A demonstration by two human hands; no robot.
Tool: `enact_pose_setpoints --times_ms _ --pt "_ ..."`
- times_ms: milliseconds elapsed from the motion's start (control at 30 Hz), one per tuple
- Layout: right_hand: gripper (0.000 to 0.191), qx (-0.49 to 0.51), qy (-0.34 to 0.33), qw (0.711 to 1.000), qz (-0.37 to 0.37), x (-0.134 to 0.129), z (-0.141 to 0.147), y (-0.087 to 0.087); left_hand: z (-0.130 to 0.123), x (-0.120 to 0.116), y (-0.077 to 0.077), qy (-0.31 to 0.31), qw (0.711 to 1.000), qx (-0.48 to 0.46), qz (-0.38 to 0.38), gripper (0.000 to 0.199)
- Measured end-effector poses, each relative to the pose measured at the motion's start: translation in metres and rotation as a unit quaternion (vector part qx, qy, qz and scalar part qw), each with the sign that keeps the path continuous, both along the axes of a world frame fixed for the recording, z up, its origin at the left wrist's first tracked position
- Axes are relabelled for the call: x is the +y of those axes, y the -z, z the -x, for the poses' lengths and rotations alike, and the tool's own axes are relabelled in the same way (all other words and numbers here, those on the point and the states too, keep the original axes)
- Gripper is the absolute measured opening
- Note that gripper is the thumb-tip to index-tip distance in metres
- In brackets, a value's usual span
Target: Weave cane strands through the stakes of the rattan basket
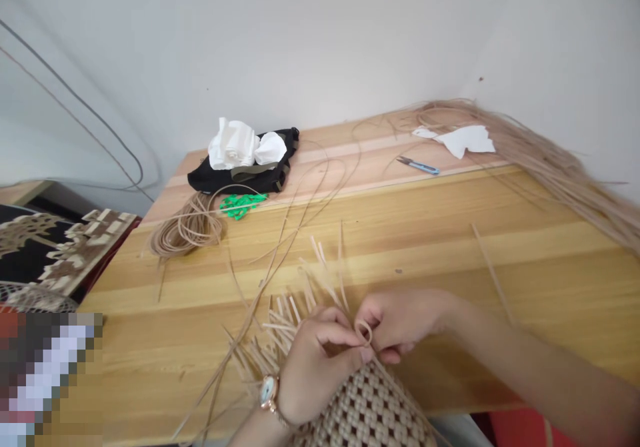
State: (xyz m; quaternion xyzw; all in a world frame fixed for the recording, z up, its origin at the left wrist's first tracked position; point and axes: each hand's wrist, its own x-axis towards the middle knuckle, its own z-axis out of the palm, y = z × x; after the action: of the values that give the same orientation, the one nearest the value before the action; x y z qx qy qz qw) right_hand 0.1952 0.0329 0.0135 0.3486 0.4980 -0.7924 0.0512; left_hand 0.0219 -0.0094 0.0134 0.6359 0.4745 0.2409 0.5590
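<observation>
A tan woven piece [367, 410] with an open knotted pattern lies at the table's near edge, with many loose strand ends [280, 323] fanning out at its upper left. My left hand [323, 357], a watch on its wrist, pinches a tan strand at the piece's top edge. My right hand [395, 323] is closed on the same strand just to the right, its fingertips partly hidden. Between the two hands the strand forms a small loop [364, 331].
On the wooden table [430, 233] are a coiled strand bundle [187, 227], green ties [241, 205], a black bag [250, 179] with white rolls, blue snips [419, 165], torn white paper [467, 141] and long strands [545, 160] at the right. Long strands cross the middle left.
</observation>
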Motion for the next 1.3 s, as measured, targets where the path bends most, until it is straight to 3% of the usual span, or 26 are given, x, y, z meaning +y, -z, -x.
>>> enact_pose_setpoints --times_ms 167,333,467,600,800,967,1100,1300 --pt "0.013 0.040 0.046 0.996 0.059 -0.002 0.006 0.025 -0.001 -0.002 -0.009 0.001 0.990 0.121 -0.077 0.008" --pt "0.014 0.083 0.154 0.984 0.044 -0.015 0.007 0.041 -0.002 -0.002 -0.014 -0.004 0.969 0.205 -0.136 0.013" --pt "0.014 0.111 0.246 0.963 -0.016 -0.029 0.008 0.053 0.000 -0.001 -0.005 -0.015 0.979 0.172 -0.109 0.014" --pt "0.021 0.121 0.297 0.941 -0.105 -0.038 0.004 0.060 0.001 0.000 0.005 -0.003 0.992 0.119 -0.048 0.017" --pt "0.011 0.107 0.340 0.898 -0.258 -0.037 -0.001 0.041 -0.004 0.011 0.007 0.062 0.980 0.184 -0.041 0.013" --pt "0.006 0.029 0.283 0.856 -0.432 -0.027 0.004 0.016 -0.004 0.019 0.007 0.122 0.975 0.176 -0.051 0.012" --pt "0.005 -0.023 0.271 0.869 -0.414 -0.021 0.011 0.009 -0.002 0.017 0.009 0.115 0.985 0.128 -0.002 0.011" --pt "0.003 -0.056 0.275 0.884 -0.374 -0.023 0.013 0.012 -0.001 0.012 0.017 0.055 0.994 0.081 0.039 0.019"
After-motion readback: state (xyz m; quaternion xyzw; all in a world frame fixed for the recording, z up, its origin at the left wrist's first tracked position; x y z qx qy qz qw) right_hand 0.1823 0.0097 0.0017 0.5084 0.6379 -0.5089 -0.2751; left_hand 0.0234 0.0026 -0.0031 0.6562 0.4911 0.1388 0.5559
